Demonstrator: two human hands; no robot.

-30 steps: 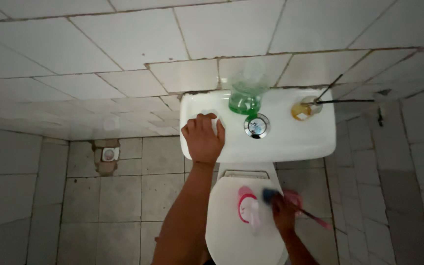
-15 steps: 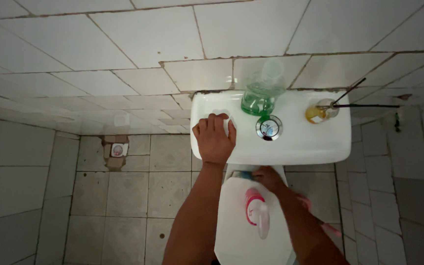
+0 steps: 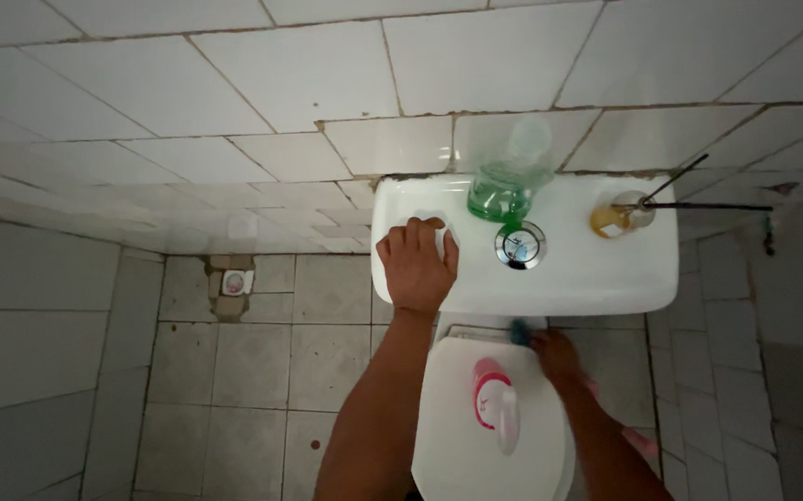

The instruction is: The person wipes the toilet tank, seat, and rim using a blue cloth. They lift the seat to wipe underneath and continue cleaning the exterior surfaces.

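The person leans over a white ceramic toilet, the left hand [image 3: 417, 266] planted palm-down on the left end of the white cistern lid [image 3: 596, 278], fingers spread and curled over what may be a pale cloth, though it is too hidden to be sure; that hand grips nothing I can make out. The right hand [image 3: 557, 357] is closed around a brush with a pink handle and blue bristle head [image 3: 519, 332], the bristles pressed at the back of the closed white toilet seat lid [image 3: 448, 436], just under the cistern. A pink-and-white spray bottle [image 3: 494, 404] lies on the seat lid beside that hand. On the cistern stand a clear bottle of green liquid [image 3: 504, 186], a round chrome flush button [image 3: 519, 245] and a small glass jar of amber liquid with dark sticks [image 3: 617, 218].
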